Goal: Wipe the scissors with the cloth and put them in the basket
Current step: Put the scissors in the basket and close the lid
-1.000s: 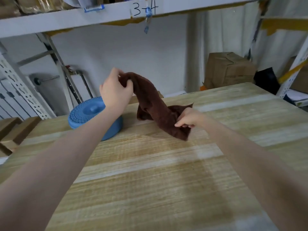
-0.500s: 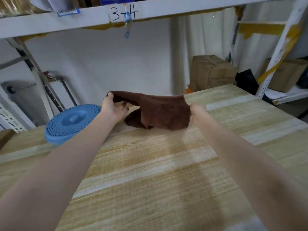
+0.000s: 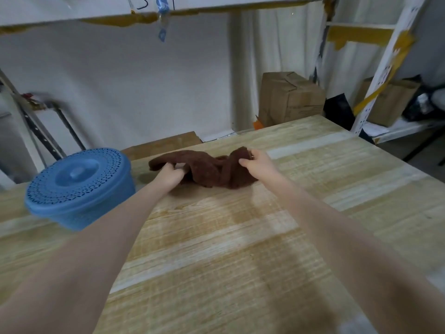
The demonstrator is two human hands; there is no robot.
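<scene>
A brown cloth (image 3: 212,168) lies bunched in rumpled folds on the far half of the pale wooden worktop (image 3: 216,249), and both hands are on it, held apart at its two ends. The left hand (image 3: 172,175) reaches in from the near left and its fingers curl into the cloth's left part, gripping a fold. The fingertips are buried in the fabric and the picture is a little smeared, so the exact hold is hard to make out. The right hand (image 3: 258,162) grips the raised right end of the cloth, thumb on the near side and fingers wrapped over the top edge. Between the two hands the cloth sags onto the wood.

A round blue basket (image 3: 96,208) with pierced patterning stands at the left edge of the worktop, just beside the left forearm and apart from the cloth. Its lid (image 3: 77,174), with a small knob in the middle, sits closed on top.

Beyond the worktop's far edge a cardboard box (image 3: 289,97) stands against the white wall, and a white metal shelf frame (image 3: 375,92) rises to its right.
</scene>
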